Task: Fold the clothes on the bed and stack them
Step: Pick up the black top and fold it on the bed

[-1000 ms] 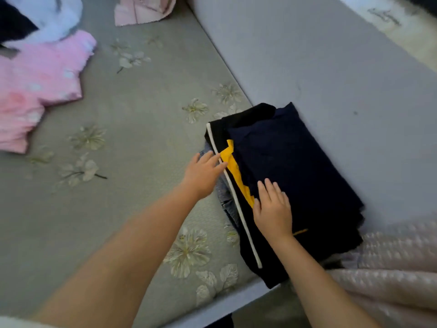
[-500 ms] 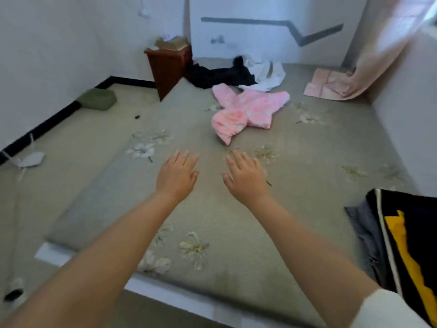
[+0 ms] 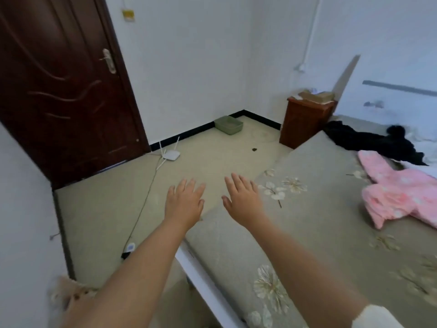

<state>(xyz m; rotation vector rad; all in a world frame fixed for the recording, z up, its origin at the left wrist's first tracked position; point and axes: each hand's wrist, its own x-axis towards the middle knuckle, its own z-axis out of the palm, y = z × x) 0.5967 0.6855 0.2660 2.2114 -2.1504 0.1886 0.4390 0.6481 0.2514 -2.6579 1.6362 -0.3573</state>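
While both the left hand and right hand hover spread and empty, the pink garment lies crumpled on the bed; soft, light, probably limp; best pinched at its shoulders.

The bed wears matt flowered cloth, the pink garment looks fleecy, the door is glossy dark wood, its handle metal.
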